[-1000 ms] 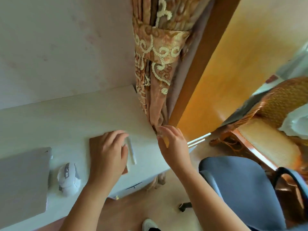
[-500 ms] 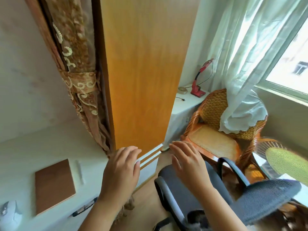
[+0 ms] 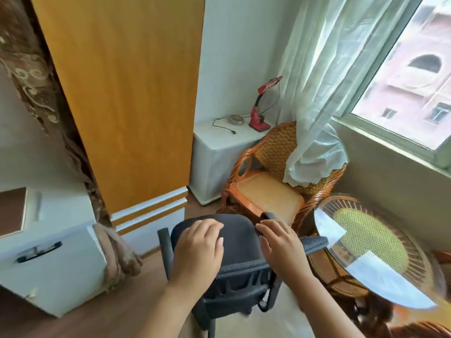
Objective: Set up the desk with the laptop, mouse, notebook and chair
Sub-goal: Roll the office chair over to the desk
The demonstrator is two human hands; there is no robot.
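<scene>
A dark grey office chair (image 3: pixel 240 234) stands in the lower middle of the view, its mesh back nearest me. My left hand (image 3: pixel 199 250) hovers over the seat with fingers spread, holding nothing. My right hand (image 3: pixel 280 245) is over the chair's right armrest, fingers loosely spread, with no clear grip. The brown notebook (image 3: pixel 12 211) lies on the white desk (image 3: pixel 61 215) at the far left. Laptop and mouse are out of view.
An orange wooden panel (image 3: pixel 127 98) rises behind the chair, with a patterned curtain (image 3: pixel 31 89) to its left. A wicker armchair (image 3: pixel 266 186) and a round glass-topped wicker table (image 3: pixel 371 252) crowd the right. A white cabinet (image 3: pixel 219 152) bears a red lamp (image 3: pixel 260 111).
My view has swung right, from the desk to the office chair. Both hands left the notebook and desk edge and now are over the chair.
</scene>
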